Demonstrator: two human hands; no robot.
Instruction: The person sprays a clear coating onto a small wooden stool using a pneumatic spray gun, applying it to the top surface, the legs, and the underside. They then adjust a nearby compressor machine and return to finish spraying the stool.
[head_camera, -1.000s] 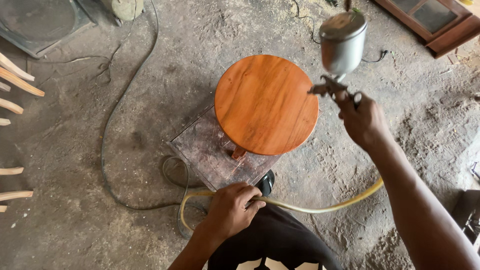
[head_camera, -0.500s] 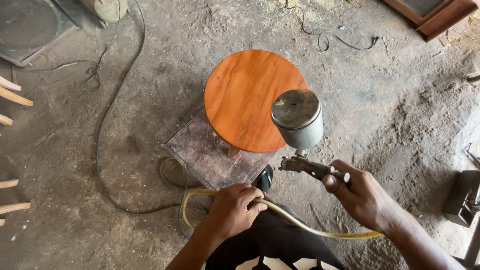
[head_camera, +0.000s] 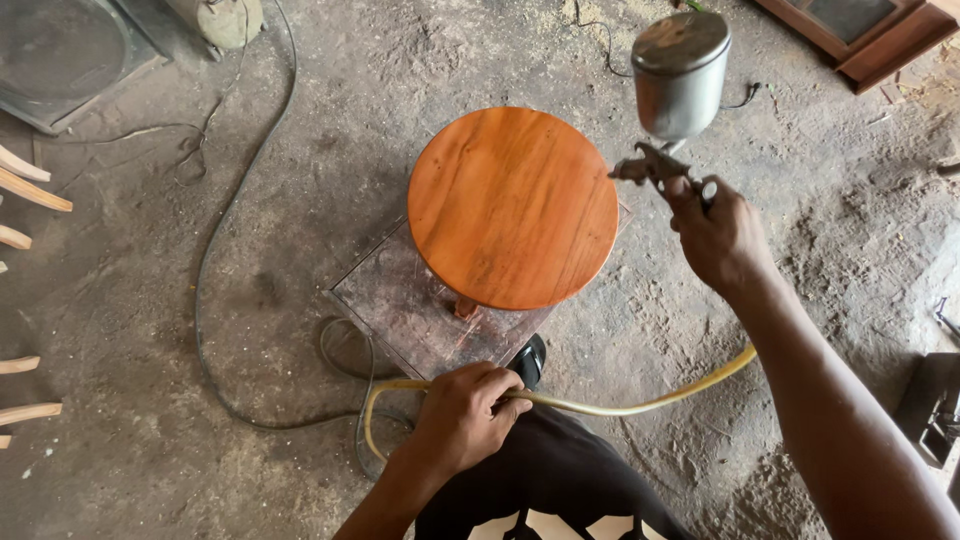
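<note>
1. Centrally, the spray gun (head_camera: 668, 120) sits in the right hand (head_camera: 722, 238), which is closed around its grip; the metal cup stands upright above the gun body, and the nozzle points left toward the round stool top (head_camera: 513, 208).
2. Holding the cup upright presumably keeps its contents feeding downward into the gun body. The gun is held just beyond the right rim of the stool top and above it, not touching the wood.
3. The left hand (head_camera: 462, 418) is closed on the yellow hose (head_camera: 600, 405). The hose runs from a loop on the floor near that hand, rightward under the right forearm. This grip appears to keep slack hose away from the glossy orange-brown surface.
4. The two hands are well apart: the right one raised beside the stool, the left one low, near the person's dark garment (head_camera: 545, 490).
5. The stool top rests over a stained square board (head_camera: 410, 310) lying on the floor; one short leg shows under the near rim. The board's corners project past the round rim on the near and left sides.
6. A dark cable (head_camera: 215, 240) curves across the dirt floor (head_camera: 150, 450) to the left of the board, well clear of the stool.
7. Open floor surrounds the stool on all sides. Pale wooden pieces (head_camera: 25, 190) line the left edge, a wooden frame (head_camera: 860, 35) lies at the upper right, and a dark object sits at the lower right edge.
</note>
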